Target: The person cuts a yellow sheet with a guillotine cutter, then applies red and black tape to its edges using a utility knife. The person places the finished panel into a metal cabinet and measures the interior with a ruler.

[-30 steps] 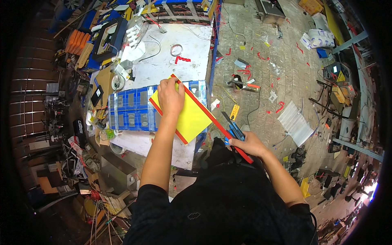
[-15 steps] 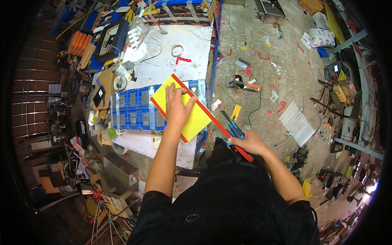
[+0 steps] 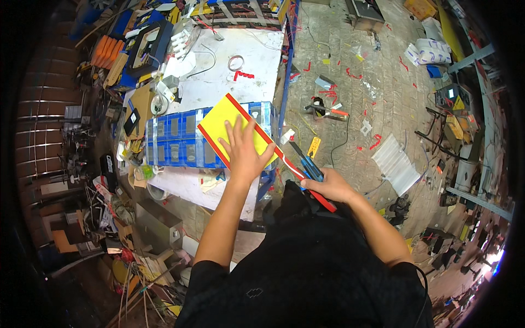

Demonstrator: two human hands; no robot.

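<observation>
A yellow rectangular sheet [image 3: 214, 121] with red strips along its edges lies tilted over a blue-wrapped block with grey rectangles [image 3: 169, 153]. My left hand [image 3: 244, 156] presses flat on the sheet, fingers spread. At the sheet's near right corner my right hand [image 3: 332, 186] is closed on a long red tape strip [image 3: 324, 201], which runs beyond the sheet toward my body. A white line shows along this strip near the corner. A blue and black hand tool [image 3: 309, 167] sticks out of my right hand; its exact kind is unclear.
The white tabletop [image 3: 246, 46] bears a small ring coil [image 3: 235, 63] and red tape scraps [image 3: 244, 76]. A large battery-like block [image 3: 240, 15] stands at its far end. Tools and boxes crowd the left side. On the floor at right lie a translucent sheet [image 3: 395, 164] and a yellow power strip [image 3: 314, 146].
My left hand has slid right and slightly nearer across the sheet, its fingers now spread wider. The red strip by the corner has twisted, baring a white line. My right hand has shifted slightly left.
</observation>
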